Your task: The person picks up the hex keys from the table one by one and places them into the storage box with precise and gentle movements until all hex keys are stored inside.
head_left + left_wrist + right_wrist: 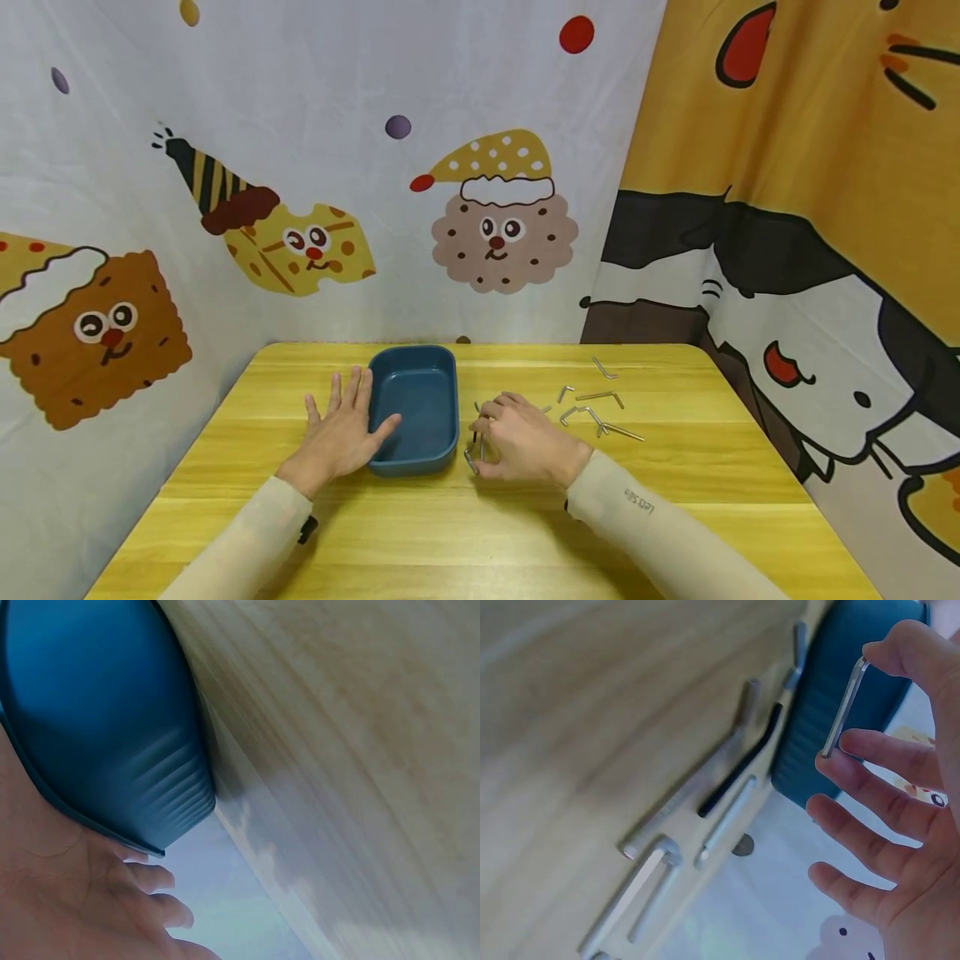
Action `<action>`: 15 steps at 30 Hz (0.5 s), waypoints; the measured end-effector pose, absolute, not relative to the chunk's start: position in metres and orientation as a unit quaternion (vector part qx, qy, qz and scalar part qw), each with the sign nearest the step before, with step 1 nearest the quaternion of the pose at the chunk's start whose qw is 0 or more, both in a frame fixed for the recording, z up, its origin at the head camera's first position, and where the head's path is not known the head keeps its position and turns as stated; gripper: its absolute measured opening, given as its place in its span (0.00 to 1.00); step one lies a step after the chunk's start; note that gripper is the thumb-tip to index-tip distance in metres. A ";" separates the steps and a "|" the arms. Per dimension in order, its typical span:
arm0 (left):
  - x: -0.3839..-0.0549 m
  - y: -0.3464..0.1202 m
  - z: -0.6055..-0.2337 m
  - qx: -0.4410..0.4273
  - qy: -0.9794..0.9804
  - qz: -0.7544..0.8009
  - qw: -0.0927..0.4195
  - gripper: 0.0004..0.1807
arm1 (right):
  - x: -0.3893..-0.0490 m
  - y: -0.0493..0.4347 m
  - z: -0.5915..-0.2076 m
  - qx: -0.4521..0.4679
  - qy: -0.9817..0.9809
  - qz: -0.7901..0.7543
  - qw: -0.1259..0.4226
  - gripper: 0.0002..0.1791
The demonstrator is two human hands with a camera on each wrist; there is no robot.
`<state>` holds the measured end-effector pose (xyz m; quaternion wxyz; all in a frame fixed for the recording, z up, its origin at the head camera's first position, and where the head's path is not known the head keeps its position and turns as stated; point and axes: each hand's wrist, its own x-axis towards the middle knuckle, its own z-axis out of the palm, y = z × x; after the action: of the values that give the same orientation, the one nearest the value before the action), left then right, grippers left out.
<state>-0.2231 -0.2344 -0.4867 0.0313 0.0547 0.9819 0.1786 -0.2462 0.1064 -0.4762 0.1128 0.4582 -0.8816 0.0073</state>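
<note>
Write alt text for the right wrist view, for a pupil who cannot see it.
A right hand pinches a small, bent silver hex key by its ends. A black hex key and several other silver hex keys lie on a wood-grain table; a blue tray stands behind the held key.

From my place, one writing [639,501] can be read: on person's right sleeve [678,533], near cuff [587,483]. Letters small, dark, thin, on pale cloth. First word is "Let's". Second word begins with "S"; its remaining letters too small for me to tell. Writing runs lengthwise along sleeve, first word nearer to cuff.
</note>
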 end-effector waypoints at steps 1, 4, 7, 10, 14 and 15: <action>-0.223 -0.234 -0.487 0.055 0.982 0.178 0.031 0.59 | -0.247 0.106 -0.474 0.458 -0.881 0.008 0.118 0.28; -0.223 -0.235 -0.488 0.056 0.982 0.180 0.029 0.60 | -0.250 0.106 -0.467 0.461 -0.878 0.015 0.130 0.27; -0.223 -0.235 -0.489 0.055 0.982 0.181 0.028 0.60 | -0.255 0.105 -0.462 0.462 -0.876 0.025 0.135 0.27; -0.223 -0.235 -0.488 0.054 0.981 0.182 0.027 0.60 | -0.260 0.104 -0.458 0.464 -0.874 0.030 0.142 0.27; -0.223 -0.235 -0.487 0.053 0.982 0.179 0.028 0.60 | -0.266 0.100 -0.454 0.466 -0.871 0.028 0.152 0.27; -0.223 -0.235 -0.487 0.053 0.982 0.178 0.029 0.60 | -0.267 0.099 -0.452 0.467 -0.870 0.029 0.153 0.28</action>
<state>-0.2226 -0.2347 -0.4869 0.0289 0.0533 0.9821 0.1783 -0.2666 0.0990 -0.4522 0.1534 0.4670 -0.8704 0.0288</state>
